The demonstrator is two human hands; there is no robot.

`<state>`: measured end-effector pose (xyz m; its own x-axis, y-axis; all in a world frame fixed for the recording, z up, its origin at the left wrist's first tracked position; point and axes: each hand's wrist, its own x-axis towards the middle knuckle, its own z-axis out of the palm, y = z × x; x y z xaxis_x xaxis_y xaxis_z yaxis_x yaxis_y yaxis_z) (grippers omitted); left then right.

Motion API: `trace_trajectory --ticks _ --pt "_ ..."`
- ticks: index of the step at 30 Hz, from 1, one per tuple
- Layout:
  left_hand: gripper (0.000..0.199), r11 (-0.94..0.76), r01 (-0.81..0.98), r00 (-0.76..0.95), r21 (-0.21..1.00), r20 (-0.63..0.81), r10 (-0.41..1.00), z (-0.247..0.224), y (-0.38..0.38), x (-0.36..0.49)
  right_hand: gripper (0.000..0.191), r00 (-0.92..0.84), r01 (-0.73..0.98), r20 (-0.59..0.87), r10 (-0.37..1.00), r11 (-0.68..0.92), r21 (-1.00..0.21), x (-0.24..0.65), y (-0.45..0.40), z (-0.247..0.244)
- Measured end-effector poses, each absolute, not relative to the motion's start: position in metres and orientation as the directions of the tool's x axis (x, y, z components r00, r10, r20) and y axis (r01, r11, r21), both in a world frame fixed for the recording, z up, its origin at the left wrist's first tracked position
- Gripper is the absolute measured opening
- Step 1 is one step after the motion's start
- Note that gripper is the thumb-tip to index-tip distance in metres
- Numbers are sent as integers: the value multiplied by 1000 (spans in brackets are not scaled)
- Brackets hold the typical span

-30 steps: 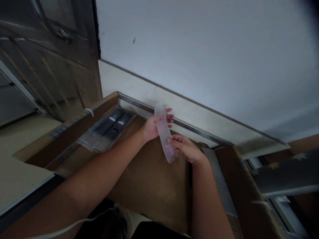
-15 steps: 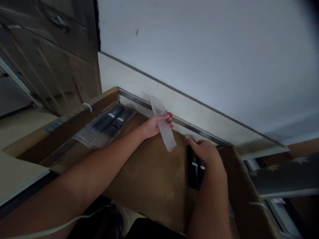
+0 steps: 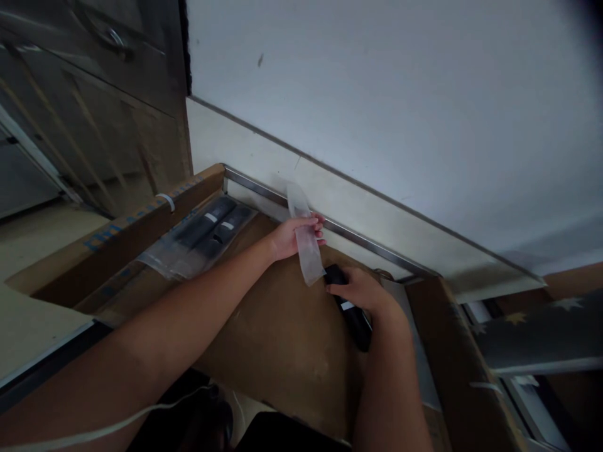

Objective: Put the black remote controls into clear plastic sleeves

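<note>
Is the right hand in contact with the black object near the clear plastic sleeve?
Touching. The head view shows the right hand with its fingers across the upper part of the black object, no gap between them.

Bag (image 3: 200, 238) left, cylinder (image 3: 354, 321) right, sleeve (image 3: 309, 256) between; wall (image 3: 377, 125) behind.

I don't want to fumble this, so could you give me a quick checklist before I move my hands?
1. Left hand grips the clear sleeve: ok, near its middle.
2. Right hand grips the black item: ok, near its upper end.
3. Sleeve straight: not ok, it curves.
4. Sleeve's lower end open: cannot tell.
5. Black item clear of the sleeve's lower end: cannot tell, they look very close.
6. Bagged black pieces out of both hands: ok, lying at the left.
</note>
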<state>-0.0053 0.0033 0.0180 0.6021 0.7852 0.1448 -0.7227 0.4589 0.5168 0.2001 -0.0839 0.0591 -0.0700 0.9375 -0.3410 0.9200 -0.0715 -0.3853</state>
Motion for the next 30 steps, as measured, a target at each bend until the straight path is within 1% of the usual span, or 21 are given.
trace_trajectory --ticks 1,3,6,8,9,12,14,17,23,27,30 --pt "14 460 -724 602 514 146 785 18 4 -7 26 -118 887 -301 946 -35 -460 197 -83 56" --pt "13 457 -739 595 494 163 787 20 7 -11 27 -143 813 -239 960 -24 -582 193 -82 53" --pt "14 448 -781 573 435 213 792 27 10 -21 32 -70 615 -242 968 -149 -774 190 -83 55" --pt "14 429 -812 540 396 230 810 34 11 -30 36 -52 485 -315 948 -252 -837 188 -86 58" --pt "13 415 -828 519 377 233 823 37 11 -34 38 -74 453 -365 928 -294 -842 187 -89 60" --pt "12 366 -872 450 325 234 862 45 12 -42 41 -217 426 -498 840 -377 -822 183 -95 63" --pt "11 338 -891 415 304 240 878 47 12 -44 42 -297 409 -537 790 -402 -819 179 -98 64" --pt "12 316 -903 392 291 256 884 47 12 -45 42 -319 380 -535 782 -412 -828 173 -100 65" --pt "11 318 -903 393 289 259 882 46 13 -45 42 -266 322 -542 797 -457 -829 170 -99 67" --pt "12 309 -909 384 280 270 883 46 13 -44 43 -290 312 -529 797 -444 -840 167 -98 65" --pt "12 309 -908 381 283 250 890 48 13 -42 41 -340 312 -499 797 -405 -860 164 -96 62"
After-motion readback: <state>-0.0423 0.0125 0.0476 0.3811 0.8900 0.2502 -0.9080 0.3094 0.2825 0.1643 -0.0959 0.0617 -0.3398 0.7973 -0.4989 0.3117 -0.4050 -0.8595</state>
